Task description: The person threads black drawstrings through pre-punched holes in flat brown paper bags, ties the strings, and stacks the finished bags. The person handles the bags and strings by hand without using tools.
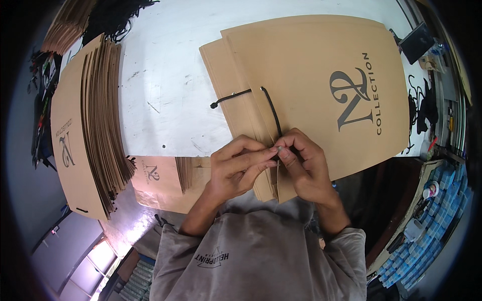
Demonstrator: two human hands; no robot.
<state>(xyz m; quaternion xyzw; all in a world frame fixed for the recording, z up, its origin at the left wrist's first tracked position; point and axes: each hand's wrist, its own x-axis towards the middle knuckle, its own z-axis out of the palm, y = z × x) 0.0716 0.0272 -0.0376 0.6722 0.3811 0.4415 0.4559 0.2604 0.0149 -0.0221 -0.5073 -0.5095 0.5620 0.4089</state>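
Note:
A flat brown paper bag [311,90] with dark printing lies on top of other folded bags in front of me. A black cord [271,108] comes out of a hole near its top edge and runs down to my fingers. A second, shorter cord with a knotted end [221,102] sticks out from the bag edge at left. My left hand [238,165] and my right hand [305,163] meet at the bag's near edge. Both are closed in a pinch on the cord's lower end, fingertips touching. Their fingers hide most of that end.
A tall stack of brown bags [103,120] stands at left on the white table [165,75]. Black cords [113,20] lie heaped at the far left, more cords [426,108] at right. Bags [160,188] lie below the table edge. Blue patterned packs [427,226] fill the lower right.

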